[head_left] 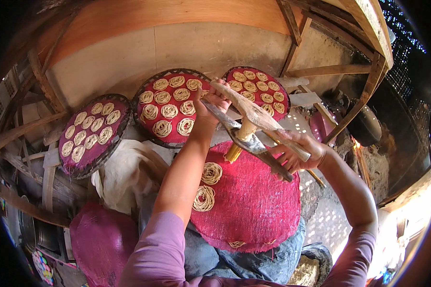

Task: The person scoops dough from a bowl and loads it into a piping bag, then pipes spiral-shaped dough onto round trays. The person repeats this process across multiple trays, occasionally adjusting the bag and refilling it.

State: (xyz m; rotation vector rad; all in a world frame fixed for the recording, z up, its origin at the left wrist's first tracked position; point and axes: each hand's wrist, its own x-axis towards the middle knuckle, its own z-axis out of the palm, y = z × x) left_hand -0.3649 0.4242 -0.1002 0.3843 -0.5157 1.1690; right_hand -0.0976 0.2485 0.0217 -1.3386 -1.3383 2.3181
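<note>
My left hand is closed around the far left ends of the two wooden handles of a hand-held noodle press. Around the right ends of the same handles wraps my right hand. The press is tilted over my lap, and a brass-coloured cylinder points down from its lower handle. Beneath it lies a round tray covered in red cloth, resting on my knees. At its left side sit two coiled noodle nests; part of another coil shows at the near edge.
Three round trays bearing several noodle nests stand at the back: left, middle and right. A pale cloth and a purple-covered object are at my left. Flames burn by a dark pan at right, near wooden beams.
</note>
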